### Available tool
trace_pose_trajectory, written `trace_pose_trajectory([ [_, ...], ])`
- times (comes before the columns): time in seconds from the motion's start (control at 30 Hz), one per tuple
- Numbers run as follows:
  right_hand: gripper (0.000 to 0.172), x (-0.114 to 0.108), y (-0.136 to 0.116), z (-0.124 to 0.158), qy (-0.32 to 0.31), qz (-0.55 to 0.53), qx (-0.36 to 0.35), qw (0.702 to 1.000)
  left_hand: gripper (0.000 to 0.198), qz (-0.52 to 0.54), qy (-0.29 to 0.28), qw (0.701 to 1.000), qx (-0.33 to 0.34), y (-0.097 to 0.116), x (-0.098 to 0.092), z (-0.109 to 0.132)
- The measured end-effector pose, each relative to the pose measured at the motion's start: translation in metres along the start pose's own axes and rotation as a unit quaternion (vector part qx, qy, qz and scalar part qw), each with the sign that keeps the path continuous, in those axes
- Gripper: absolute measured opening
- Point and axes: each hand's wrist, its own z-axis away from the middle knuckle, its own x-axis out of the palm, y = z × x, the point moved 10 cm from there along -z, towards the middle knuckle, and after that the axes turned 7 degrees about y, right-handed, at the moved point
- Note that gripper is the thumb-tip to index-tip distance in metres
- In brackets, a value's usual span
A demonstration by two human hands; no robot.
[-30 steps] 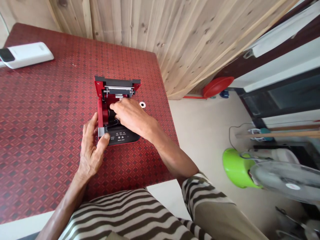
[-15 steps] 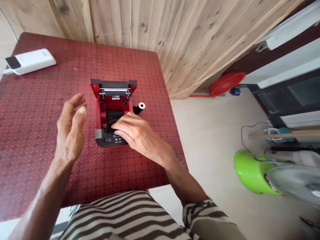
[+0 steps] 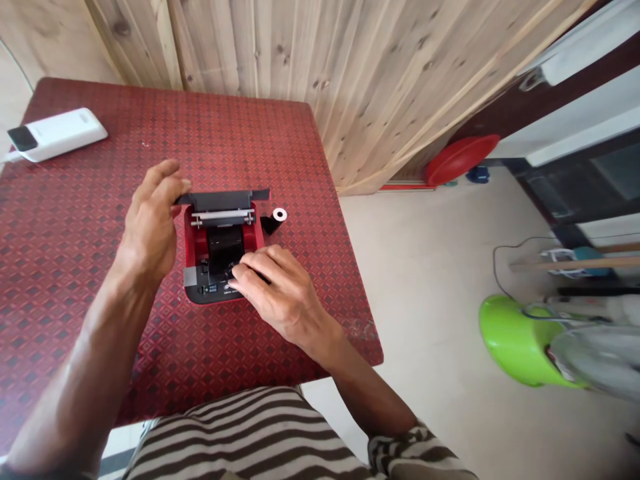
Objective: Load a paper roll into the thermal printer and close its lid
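Note:
A small red and black printer-like device sits on the red patterned table, its lid tilted partly up from the far side. Inside lies a black roll, with a strip reaching over the front panel. My left hand is at the lid's left corner, fingers closed on it. The fingers of my right hand are pinched at the front of the device, by the end of the black strip. A second black roll with a white core lies just right of the device.
A white device with a dark end lies at the table's far left. Wooden planks rise behind the table. On the floor to the right are a green tub, a red basin and a fan.
My left hand has moved up and right to the lid, which is lowered from its more upright position. My right hand has shifted slightly down and right, uncovering more of the black roll.

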Motion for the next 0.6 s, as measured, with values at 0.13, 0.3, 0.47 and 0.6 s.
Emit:
trace_pose_trajectory([
  [0.13,0.017,-0.011,-0.005,0.006,0.012,-0.006,0.004,1.000,0.057,0.083,-0.012,0.993,-0.086,-0.011,-0.009,0.050],
  [0.3,0.022,-0.008,-0.007,0.011,0.021,0.000,-0.002,1.000,0.068,0.118,-0.044,0.979,-0.160,-0.022,-0.006,0.087],
  [0.47,0.019,-0.009,-0.001,0.009,0.059,0.013,0.036,0.997,0.074,0.100,-0.047,0.983,-0.148,-0.020,-0.006,0.090],
  [0.6,0.021,-0.003,0.003,0.009,0.035,-0.006,0.069,0.997,0.068,0.071,-0.049,0.987,-0.133,-0.017,-0.008,0.088],
])
